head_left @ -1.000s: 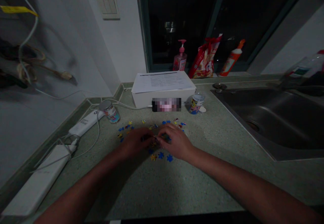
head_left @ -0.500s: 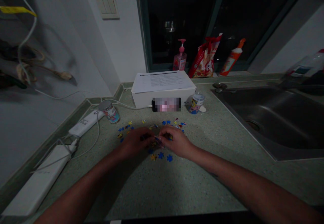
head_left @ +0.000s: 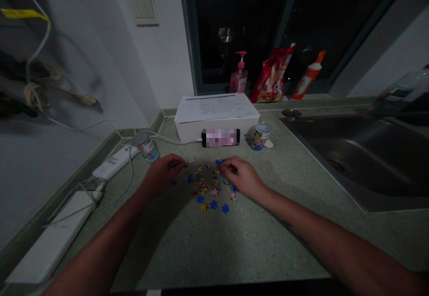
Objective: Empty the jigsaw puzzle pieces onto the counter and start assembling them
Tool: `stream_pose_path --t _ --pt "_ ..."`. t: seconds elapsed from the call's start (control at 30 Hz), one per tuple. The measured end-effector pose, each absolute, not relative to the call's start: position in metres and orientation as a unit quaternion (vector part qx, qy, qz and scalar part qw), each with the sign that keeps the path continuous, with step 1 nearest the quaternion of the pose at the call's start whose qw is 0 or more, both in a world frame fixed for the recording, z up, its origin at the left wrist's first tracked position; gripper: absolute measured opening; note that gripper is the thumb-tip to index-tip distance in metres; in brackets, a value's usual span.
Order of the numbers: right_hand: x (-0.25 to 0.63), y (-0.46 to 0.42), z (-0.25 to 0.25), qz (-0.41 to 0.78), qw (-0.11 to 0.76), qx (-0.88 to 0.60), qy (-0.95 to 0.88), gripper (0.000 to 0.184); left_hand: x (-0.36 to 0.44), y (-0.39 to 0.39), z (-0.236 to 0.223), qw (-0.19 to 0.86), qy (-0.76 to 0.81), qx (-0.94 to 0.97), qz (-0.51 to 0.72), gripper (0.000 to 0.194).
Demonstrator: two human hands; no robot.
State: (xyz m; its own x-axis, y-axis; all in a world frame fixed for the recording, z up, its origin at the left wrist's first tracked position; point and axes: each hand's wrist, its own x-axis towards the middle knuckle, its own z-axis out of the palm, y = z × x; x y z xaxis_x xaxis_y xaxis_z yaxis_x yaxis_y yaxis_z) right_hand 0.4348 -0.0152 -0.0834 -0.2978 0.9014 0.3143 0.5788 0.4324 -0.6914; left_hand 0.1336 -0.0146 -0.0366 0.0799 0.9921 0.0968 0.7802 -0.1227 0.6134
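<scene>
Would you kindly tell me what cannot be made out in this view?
Anything in the left hand: hidden in the head view by its fingers.
Jigsaw pieces: too small in the head view to show their pictures.
Screen of the device: pixelated in the head view.
Bottle: blurred, cut off by the head view's right edge.

Dim, grainy light over the speckled green stone countertop point(head_left: 254, 247), a soft dark shadow point(head_left: 157, 242) beside the left forearm point(head_left: 97, 242), a dull sheen in the stainless steel sink basin point(head_left: 355, 153), wide-angle bending toward the frame edges, and a blurred clear plastic bottle point(head_left: 405, 84) at upper right.
</scene>
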Motion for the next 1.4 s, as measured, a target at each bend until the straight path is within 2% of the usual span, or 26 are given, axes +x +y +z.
stream_pose_path --t 0.23,0.53,0.93,1.4 --pt "0.44 -0.013 -0.086 0.142 0.284 -0.468 -0.825 0.015 0.103 -0.004 -0.034 0.113 0.699 0.695 0.125 0.023" --pt "0.431 -0.012 -0.088 0.081 0.255 -0.45 -0.852 0.014 0.109 -0.005 -0.043 0.101 0.681 0.722 0.069 0.024" --pt "0.437 -0.01 -0.081 0.056 0.22 -0.506 -0.832 0.019 0.101 -0.004 -0.035 0.072 0.718 0.69 -0.054 0.031" --pt "0.434 -0.005 -0.085 0.046 0.235 -0.466 -0.851 0.023 0.105 -0.006 -0.039 0.059 0.699 0.711 -0.054 0.03"
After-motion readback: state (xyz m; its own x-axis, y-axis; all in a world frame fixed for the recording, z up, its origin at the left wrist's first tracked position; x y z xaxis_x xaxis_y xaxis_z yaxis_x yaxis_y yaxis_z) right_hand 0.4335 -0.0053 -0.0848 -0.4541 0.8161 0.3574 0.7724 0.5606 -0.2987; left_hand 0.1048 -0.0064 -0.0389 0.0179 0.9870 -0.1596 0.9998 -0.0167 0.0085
